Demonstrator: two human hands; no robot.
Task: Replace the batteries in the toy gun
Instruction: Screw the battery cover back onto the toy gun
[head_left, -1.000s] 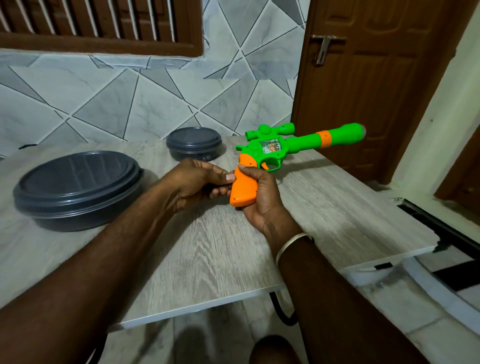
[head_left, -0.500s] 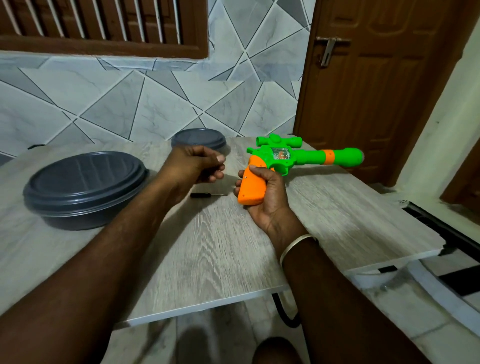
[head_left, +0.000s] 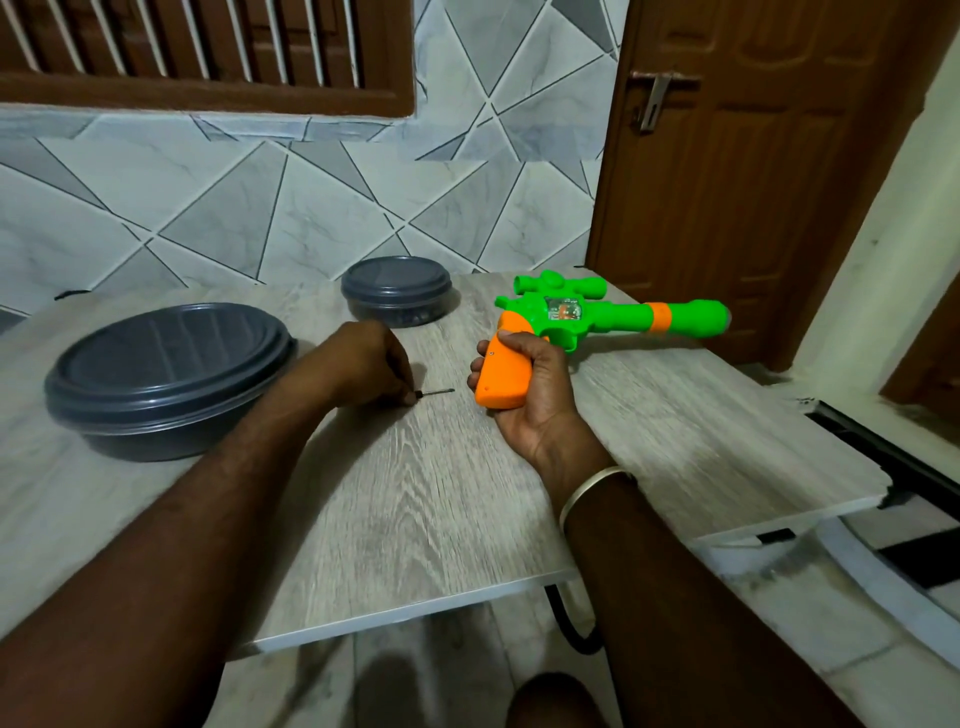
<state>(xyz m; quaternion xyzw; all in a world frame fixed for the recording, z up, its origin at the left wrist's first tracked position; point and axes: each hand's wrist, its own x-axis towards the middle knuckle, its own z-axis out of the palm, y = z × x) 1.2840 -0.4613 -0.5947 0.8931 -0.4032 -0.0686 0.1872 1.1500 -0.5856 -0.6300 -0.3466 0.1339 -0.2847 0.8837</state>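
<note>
Fingers (head_left: 474, 371) of the right hand (head_left: 535, 415) are wrapped firmly round the orange grip (head_left: 501, 382) of the toy gun (head_left: 571, 318), fingertips showing at the grip's left edge, the palm behind and under it. The gun is held just above the table (head_left: 415, 509), right of centre, with the butt of the grip toward the person. Its long axis runs nearly level across the view, and the green barrel (head_left: 685, 318) with its orange band points right, toward the brown door (head_left: 753, 182). The scope (head_left: 556, 285) sits on the far side of the body. A small dark screw hole shows near the top of the grip's flat face.

The left hand (head_left: 366, 364) is down on the table, left of the gun and apart from it, knuckles up, fingers curled over the handle of a small screwdriver (head_left: 435, 393). Only the thin shaft and a bit of black handle stick out, the tip pointing right at the grip but short of it.

Half a second ago that hand was raised, with the screwdriver lying uncovered beneath it; a second ago both hands were at the grip and the barrel tilted upward.

A metal bangle (head_left: 592, 488) circles the right wrist. A large grey lidded bowl (head_left: 166, 374) stands at the left, and a smaller one (head_left: 396, 291) sits at the far edge
</note>
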